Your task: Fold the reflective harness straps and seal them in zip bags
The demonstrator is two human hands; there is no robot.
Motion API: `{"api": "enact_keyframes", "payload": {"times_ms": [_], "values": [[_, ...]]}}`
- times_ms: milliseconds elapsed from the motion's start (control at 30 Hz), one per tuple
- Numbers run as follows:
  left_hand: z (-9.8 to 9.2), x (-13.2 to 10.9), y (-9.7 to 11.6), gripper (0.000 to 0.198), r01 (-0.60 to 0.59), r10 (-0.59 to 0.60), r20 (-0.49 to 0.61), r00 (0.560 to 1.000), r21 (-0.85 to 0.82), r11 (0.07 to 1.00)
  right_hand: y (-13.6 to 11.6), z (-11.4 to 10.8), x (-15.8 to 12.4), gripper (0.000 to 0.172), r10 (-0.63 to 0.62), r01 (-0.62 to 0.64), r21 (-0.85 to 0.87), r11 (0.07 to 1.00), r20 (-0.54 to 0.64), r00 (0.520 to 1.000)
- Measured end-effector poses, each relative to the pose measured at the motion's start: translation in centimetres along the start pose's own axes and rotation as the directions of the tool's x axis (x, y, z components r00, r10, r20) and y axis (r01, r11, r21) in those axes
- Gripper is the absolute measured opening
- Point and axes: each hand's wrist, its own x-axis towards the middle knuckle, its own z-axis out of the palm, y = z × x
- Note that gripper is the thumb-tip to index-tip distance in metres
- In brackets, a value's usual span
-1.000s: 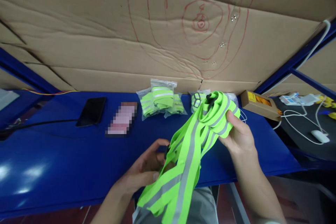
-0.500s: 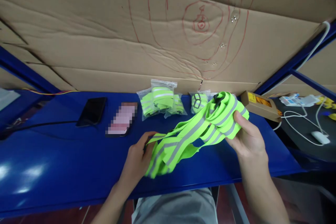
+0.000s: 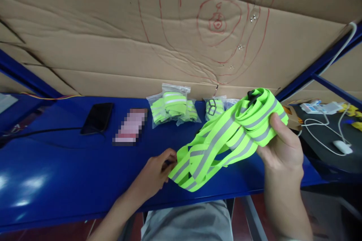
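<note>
Your right hand grips the bunched end of the green strap, which spans your hands above the table; your left hand meets its looped end, pinch unclear. Best hold the bunch firmly and ease twists flat.

The lime strap bundle partly hides the right hand and cardboard box, while pixelation obscures the phone screen.

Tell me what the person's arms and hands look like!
The left hand and right hand wear no gloves, and I see no rings or watch. Some fingers are hidden. The left forearm and right forearm look mostly bare, with no long sleeves.
</note>
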Motion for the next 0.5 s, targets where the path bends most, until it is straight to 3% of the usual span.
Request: {"api": "enact_keyframes", "payload": {"times_ms": [67,133,233,300,333,433,500], "values": [[-1.6,0.1,1.2,0.021,-0.12,0.125,-0.053,0.991,0.081,0.989,-0.1,0.1,-0.2,0.035,0.028,-0.027,-0.027,0.999,0.04,0.999],[-2.9,0.4,3.2,0.046,-0.283,0.286,-0.116,0.951,0.04,0.958,-0.4,0.5,-0.3,0.041,0.077,-0.072,-0.062,0.996,0.094,0.993],[-3.5,1.9,6.9,0.087,-0.482,0.51,0.026,0.86,-0.289,0.827,-1.0,2.0,-0.3,0.047,0.159,-0.142,-0.101,0.985,0.185,0.97],[-2.9,3.5,9.1,0.107,-0.432,0.535,0.149,0.832,-0.432,0.792,-1.3,3.4,0.0,0.049,0.182,-0.161,-0.106,0.981,0.243,0.953],[-2.4,4.3,9.9,0.105,-0.374,0.508,0.212,0.835,-0.458,0.806,-1.4,4.0,0.3,0.049,0.182,-0.159,-0.106,0.982,0.269,0.946],[-0.4,6.3,10.8,0.071,-0.114,0.331,0.414,0.848,-0.467,0.877,-1.1,5.5,1.5,0.044,0.135,-0.105,-0.114,0.988,0.303,0.943],[1.0,6.9,10.0,0.054,0.068,0.244,0.509,0.826,-0.518,0.852,-0.1,5.5,2.5,0.038,0.081,-0.046,-0.132,0.99,0.279,0.957]]}}
